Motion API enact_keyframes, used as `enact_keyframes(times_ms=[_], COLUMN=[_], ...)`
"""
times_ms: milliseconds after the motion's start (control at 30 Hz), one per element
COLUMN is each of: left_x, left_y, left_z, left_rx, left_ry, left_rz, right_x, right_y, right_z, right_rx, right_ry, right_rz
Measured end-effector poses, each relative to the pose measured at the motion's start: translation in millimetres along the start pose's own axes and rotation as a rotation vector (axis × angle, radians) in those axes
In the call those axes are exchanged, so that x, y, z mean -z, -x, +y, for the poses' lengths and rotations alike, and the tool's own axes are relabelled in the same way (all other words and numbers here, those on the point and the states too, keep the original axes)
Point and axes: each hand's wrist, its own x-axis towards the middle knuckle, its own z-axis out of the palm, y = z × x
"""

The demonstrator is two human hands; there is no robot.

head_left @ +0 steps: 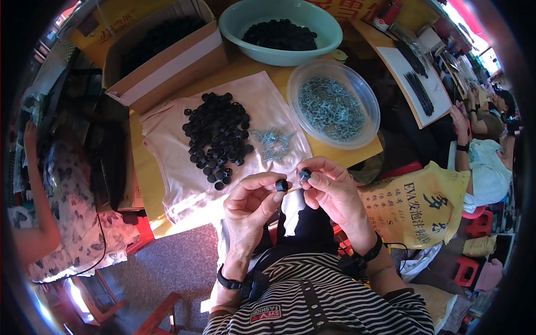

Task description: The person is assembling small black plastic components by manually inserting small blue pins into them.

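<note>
Your striped shirt [340, 290] lies behind your left hand [248, 202], which pinches a black cap [281, 185]. Your right hand [335, 188] grips another black cap [305, 173]; loose screws [273, 143] lie beyond both.

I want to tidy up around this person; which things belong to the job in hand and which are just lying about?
Seemingly part of the job:
black caps in the left hand and right hand
cap pile
loose silvery fasteners
clear tub of fasteners
teal basin

Probably just lying about:
yellow sack
red can
red stool
</note>
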Motion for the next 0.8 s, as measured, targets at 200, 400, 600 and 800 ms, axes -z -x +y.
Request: enact_keyframes(times_ms=[200, 400, 600, 800], left_x=[0.4, 4.3, 5.0, 5.2], left_y=[-1.9, -3.2, -1.6, -1.3], left_z=[-2.9, -9.6, -11.1, -12.7], left_rx=[-0.021, -0.082, -0.085, -0.093], left_ry=[0.018, 0.083, 0.097, 0.083], left_rz=[-0.02, -0.032, -0.015, -0.007], right_x=[-9.9, -26.6, -32.6, -33.0], right_y=[0.1, 5.0, 5.6, 4.2], right_z=[-3.9, -7.6, -11.0, -10.7], right_rx=[0.184, 0.427, 0.503, 0.574], right_ry=[0.343, 0.739, 0.986, 1.065], right_rz=[0.051, 0.067, 0.042, 0.053])
